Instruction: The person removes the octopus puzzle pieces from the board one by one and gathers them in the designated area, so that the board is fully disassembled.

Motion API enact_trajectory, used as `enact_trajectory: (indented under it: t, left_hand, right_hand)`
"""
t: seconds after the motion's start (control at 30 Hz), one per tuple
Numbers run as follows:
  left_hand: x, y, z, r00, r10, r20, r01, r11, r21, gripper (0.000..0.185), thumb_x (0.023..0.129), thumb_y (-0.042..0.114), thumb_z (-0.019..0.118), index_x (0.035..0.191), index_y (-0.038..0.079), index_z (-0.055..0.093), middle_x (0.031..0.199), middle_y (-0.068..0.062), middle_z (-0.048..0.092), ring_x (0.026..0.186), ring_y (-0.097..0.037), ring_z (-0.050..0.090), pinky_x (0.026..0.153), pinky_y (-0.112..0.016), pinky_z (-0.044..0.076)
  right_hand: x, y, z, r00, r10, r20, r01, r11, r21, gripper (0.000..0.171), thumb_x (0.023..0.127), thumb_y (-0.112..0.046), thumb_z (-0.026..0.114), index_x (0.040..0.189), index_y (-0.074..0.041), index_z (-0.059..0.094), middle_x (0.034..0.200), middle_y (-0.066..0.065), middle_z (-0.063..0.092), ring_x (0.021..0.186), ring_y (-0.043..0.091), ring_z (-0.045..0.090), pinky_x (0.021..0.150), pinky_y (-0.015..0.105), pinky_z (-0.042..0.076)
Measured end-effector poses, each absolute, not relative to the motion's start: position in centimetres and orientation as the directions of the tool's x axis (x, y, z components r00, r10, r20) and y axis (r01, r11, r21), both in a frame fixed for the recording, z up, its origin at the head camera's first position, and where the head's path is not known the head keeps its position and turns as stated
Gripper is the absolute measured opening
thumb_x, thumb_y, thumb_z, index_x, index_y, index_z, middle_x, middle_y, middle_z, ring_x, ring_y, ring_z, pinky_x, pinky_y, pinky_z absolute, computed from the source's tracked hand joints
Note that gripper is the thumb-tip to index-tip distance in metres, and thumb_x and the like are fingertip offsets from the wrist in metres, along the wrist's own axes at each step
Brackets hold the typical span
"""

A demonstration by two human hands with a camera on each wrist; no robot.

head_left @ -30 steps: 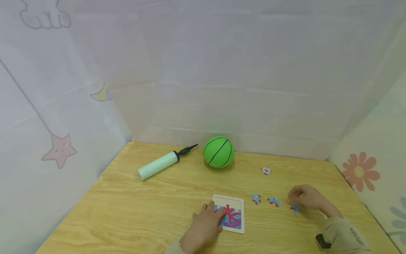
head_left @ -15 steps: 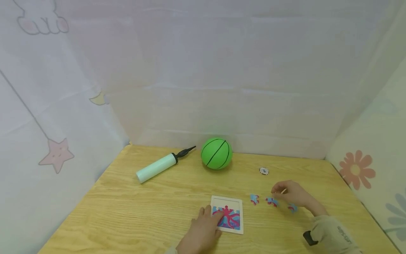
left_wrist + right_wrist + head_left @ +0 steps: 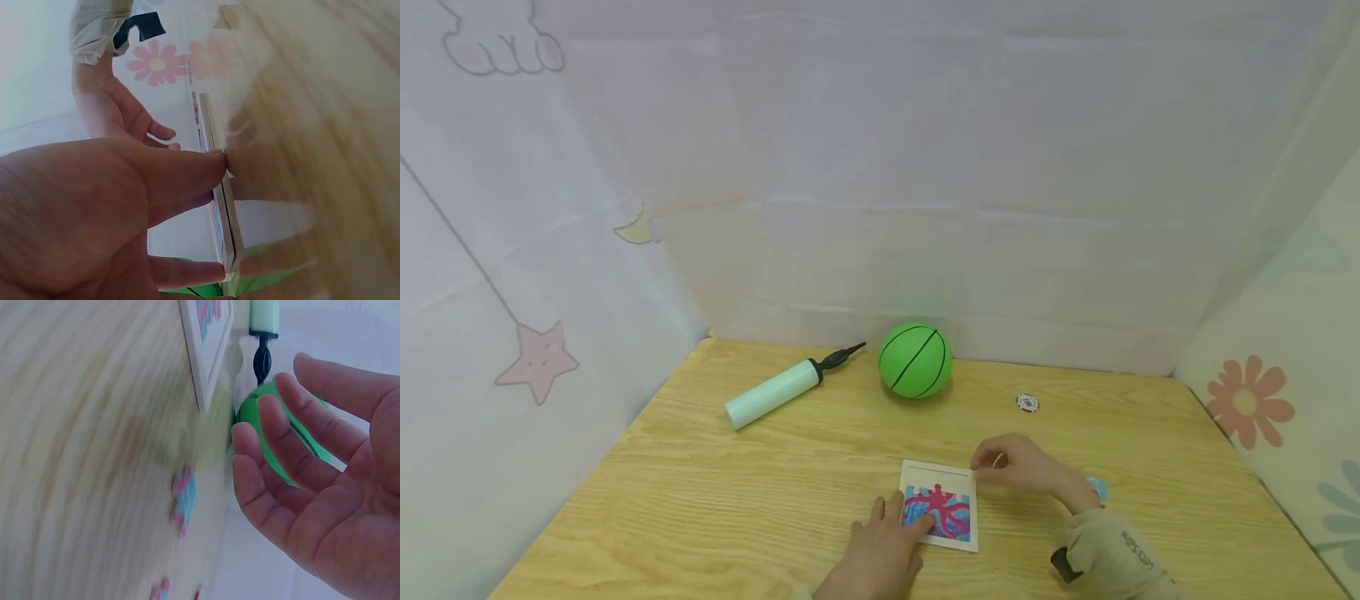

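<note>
My left hand (image 3: 880,546) lay flat on the puzzle tray (image 3: 942,515), fingers straight, pressing its left edge against the wooden table (image 3: 700,500). My right hand (image 3: 1026,467) hovered at the tray's far right corner, fingers loosely spread and holding nothing that I could see. Loose puzzle pieces (image 3: 183,501) lay on the table beneath that open palm. Beyond both hands, well apart, a green ball (image 3: 916,360) sat just beside a pump (image 3: 778,387). A small white chip (image 3: 1027,403) lay beyond my right hand.
</note>
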State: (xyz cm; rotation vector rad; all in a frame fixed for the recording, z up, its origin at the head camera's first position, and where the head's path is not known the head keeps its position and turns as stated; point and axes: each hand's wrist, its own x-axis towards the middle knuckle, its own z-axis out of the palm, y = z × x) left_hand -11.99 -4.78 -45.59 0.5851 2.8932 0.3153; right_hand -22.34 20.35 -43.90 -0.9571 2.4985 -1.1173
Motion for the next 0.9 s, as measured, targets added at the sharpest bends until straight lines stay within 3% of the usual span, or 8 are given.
enact_trajectory:
  t: [0.27, 0.67, 0.9]
  left_hand:
    - [-12.1, -4.9, -45.4, -0.899, 0.405, -0.164, 0.364, 0.902, 0.232, 0.05, 0.088, 0.033, 0.068, 0.136, 0.034, 0.054, 0.141, -0.017, 0.042, 0.126, -0.044, 0.043, 0.081, -0.065, 0.046]
    - [-12.1, -5.2, -45.2, -0.876, 0.44, -0.198, 0.387, 0.886, 0.257, 0.057, 0.087, 0.034, 0.068, 0.141, 0.033, 0.048, 0.146, -0.017, 0.037, 0.128, -0.045, 0.039, 0.082, -0.067, 0.045]
    - [-12.2, -5.3, -45.2, -0.872, 0.442, -0.212, 0.389, 0.887, 0.25, 0.057, 0.087, 0.035, 0.069, 0.14, 0.034, 0.048, 0.146, -0.017, 0.037, 0.128, -0.045, 0.04, 0.081, -0.067, 0.045]
  right_hand:
    - [-22.2, 15.7, -44.6, -0.727, -0.686, -0.022, -0.432, 0.482, -0.762, 0.009, 0.088, -0.014, 0.069, 0.092, -0.006, 0.068, 0.082, -0.006, 0.063, 0.076, 0.008, 0.059, 0.071, 0.024, 0.05]
    - [-23.3, 12.6, -45.2, -0.728, -0.679, -0.093, -0.381, 0.514, -0.768, 0.006, 0.085, -0.005, 0.07, 0.091, -0.005, 0.068, 0.078, -0.003, 0.06, 0.062, 0.008, 0.055, 0.052, 0.022, 0.047]
    - [-23.9, 12.0, -45.8, -0.713, -0.697, -0.082, -0.395, 0.495, -0.774, 0.006, 0.085, -0.007, 0.071, 0.091, -0.005, 0.069, 0.078, -0.003, 0.063, 0.067, 0.007, 0.057, 0.061, 0.023, 0.049]
